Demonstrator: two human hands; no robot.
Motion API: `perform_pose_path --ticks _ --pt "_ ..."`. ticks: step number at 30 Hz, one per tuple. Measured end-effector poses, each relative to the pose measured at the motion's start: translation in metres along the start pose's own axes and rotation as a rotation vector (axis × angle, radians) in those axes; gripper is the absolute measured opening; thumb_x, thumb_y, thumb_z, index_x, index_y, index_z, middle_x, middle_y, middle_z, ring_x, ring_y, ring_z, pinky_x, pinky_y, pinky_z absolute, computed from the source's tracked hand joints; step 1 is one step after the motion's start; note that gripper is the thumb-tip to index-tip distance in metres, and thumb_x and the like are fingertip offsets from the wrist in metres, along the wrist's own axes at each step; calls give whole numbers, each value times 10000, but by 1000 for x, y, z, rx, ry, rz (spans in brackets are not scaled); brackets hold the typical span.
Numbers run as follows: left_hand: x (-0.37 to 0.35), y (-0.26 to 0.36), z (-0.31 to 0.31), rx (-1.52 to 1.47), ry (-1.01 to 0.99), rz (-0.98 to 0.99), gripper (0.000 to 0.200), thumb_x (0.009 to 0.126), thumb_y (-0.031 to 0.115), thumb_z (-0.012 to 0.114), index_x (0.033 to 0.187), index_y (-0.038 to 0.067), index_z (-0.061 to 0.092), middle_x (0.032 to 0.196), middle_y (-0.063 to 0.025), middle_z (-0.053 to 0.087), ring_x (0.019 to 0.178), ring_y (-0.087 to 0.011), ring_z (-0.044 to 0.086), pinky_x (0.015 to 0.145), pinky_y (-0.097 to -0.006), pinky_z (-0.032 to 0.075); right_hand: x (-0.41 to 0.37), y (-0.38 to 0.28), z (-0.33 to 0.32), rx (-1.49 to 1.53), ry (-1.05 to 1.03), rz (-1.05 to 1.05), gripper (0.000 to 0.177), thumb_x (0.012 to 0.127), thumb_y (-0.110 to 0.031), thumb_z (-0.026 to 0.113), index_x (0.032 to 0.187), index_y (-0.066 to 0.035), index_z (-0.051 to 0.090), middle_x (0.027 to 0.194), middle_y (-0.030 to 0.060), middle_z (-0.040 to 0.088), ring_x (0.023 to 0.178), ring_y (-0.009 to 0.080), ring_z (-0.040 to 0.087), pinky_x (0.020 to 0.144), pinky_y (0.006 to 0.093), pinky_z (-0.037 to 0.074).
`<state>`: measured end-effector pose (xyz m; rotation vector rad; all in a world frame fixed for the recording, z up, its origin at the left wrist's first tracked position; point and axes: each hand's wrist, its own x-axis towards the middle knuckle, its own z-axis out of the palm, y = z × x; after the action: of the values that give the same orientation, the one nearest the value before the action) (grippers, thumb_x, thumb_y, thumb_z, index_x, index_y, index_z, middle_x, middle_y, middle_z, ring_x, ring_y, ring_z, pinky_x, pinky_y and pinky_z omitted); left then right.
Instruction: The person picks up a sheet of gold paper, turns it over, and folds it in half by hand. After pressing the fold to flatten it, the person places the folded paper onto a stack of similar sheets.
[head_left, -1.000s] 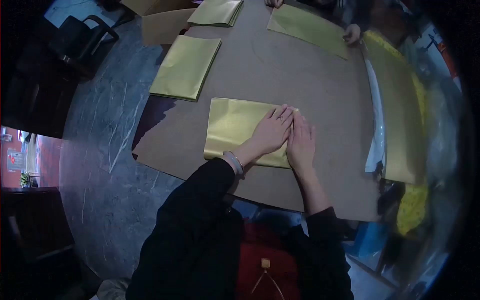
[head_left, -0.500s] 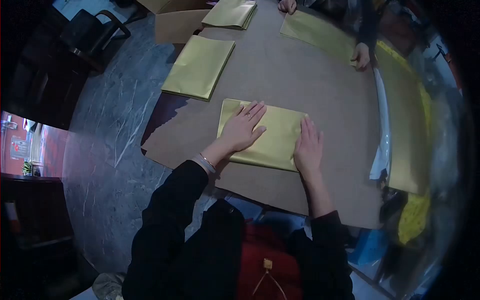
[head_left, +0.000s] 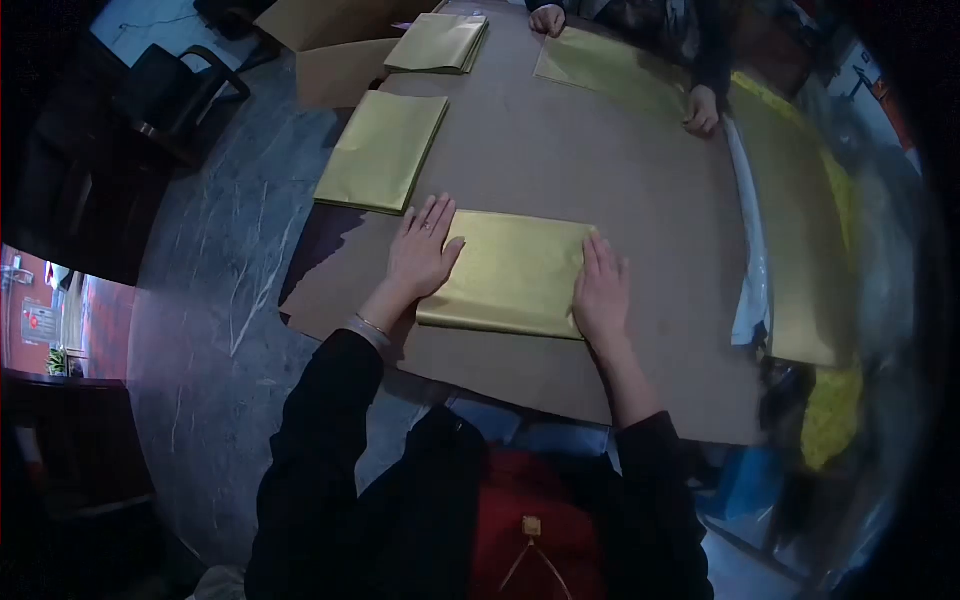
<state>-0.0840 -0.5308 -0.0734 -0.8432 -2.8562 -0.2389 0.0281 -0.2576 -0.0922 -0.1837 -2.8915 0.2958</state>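
Folded gold paper (head_left: 515, 275) lies flat on the cardboard-covered table in front of me. At its left edge rests my left hand (head_left: 422, 252), flat with the thumb spread from the fingers. My right hand (head_left: 602, 290) lies along the right edge, fingers stretched out and touching the paper near its upper right corner. Neither hand grips anything. Beyond my left hand is a stack of folded gold sheets (head_left: 382, 152).
Another gold stack (head_left: 437, 43) lies at the far left, by an open cardboard box (head_left: 342, 72). Across the table (head_left: 540, 140), a co-worker's hands (head_left: 703, 112) hold a gold sheet (head_left: 615, 70). Large gold sheets (head_left: 795, 240) line the right side.
My left hand has slid left across the folded gold paper to its left edge. My right hand stays at the right edge. The whole view has shifted slightly.
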Motion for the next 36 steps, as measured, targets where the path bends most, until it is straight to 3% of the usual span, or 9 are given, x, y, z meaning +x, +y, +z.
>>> perform_pose_path --ticks 4,7,10,14,18,30,36 --pt "1 0 1 -27 0 2 599 956 412 356 1424 41 311 1486 -116 314 1392 -259 252 1140 -435 169 6 -7 -9 -46 60 -36 445 891 -145 432 1322 -37 440 1416 98 408 1349 234 332 1106 510 231" --pt "2 0 2 9 -13 4 601 957 413 350 1426 40 306 1492 -114 302 1392 -256 253 1141 -436 168 19 -21 -19 -248 -57 13 418 895 -174 469 1294 -49 471 1384 95 446 1317 226 366 1119 473 213" --pt "2 0 3 -11 -1 -1 602 952 408 358 1427 42 307 1491 -112 305 1390 -254 257 1142 -434 166 27 -38 -2 -175 50 -189 489 968 -292 384 1396 -57 359 1488 84 308 1387 219 263 1139 454 175" --pt "0 1 2 -41 30 -10 603 945 404 380 1427 50 307 1483 -109 320 1376 -268 283 1138 -438 175 31 -45 9 88 -49 -138 537 981 -347 341 1426 -48 305 1516 86 254 1402 225 231 1136 465 177" --pt "0 0 4 -19 76 16 603 945 409 391 1422 46 317 1473 -113 337 1371 -271 292 1131 -439 190 21 -24 6 -13 14 -81 571 975 -374 354 1431 -36 294 1515 107 251 1400 234 240 1134 465 185" --pt "-2 5 4 39 143 15 582 944 389 385 1413 46 338 1483 -104 319 1394 -242 241 1142 -424 144 -2 -3 0 -10 34 -91 480 988 -286 326 1381 -14 376 1477 128 325 1379 254 285 1116 503 208" --pt "-4 9 -1 211 203 18 555 946 349 392 1403 37 351 1484 -109 312 1391 -246 246 1147 -423 146 -3 -2 1 -3 37 -80 487 981 -294 342 1389 -29 370 1482 118 317 1378 240 288 1125 492 190"
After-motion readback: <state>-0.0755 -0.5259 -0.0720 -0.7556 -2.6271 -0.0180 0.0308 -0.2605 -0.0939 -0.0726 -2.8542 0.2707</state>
